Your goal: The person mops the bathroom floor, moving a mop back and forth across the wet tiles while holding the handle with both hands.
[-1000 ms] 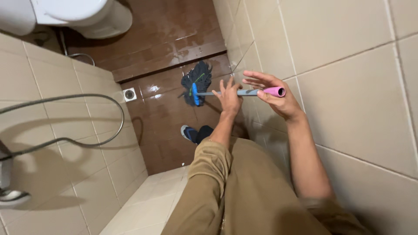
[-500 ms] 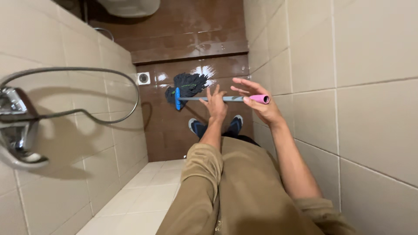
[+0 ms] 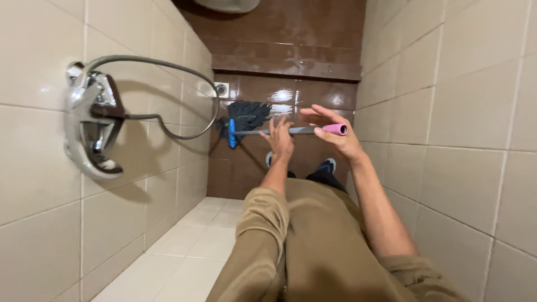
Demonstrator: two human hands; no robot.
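- Long grey metal mop handle (image 3: 296,131) with a pink rubber end cap (image 3: 336,129), held across the view above the wet brown tiled floor (image 3: 313,98).
- Right hand (image 3: 335,137) at the pink end: cap pinched between thumb and the base of the index finger, remaining fingers spread straight out, not curled round.
- Left hand (image 3: 278,141) further down the grey shaft, palm against it, fingers (image 3: 272,127) pointing up and loose, a light hold rather than a closed fist.
- Dark blue string mop head (image 3: 246,116) on a bright blue plastic clamp (image 3: 231,133) at the far end, well beyond the left hand, down by the floor near the left wall.
- Small square floor drain (image 3: 221,89) just beside the mop head.
- Chrome shower fitting (image 3: 89,120) with a looping metal hose (image 3: 184,72) on the beige tiled wall (image 3: 33,50), left.
- Tan trousers (image 3: 313,240) below the hands, dark shoes (image 3: 327,166) on the brown floor.
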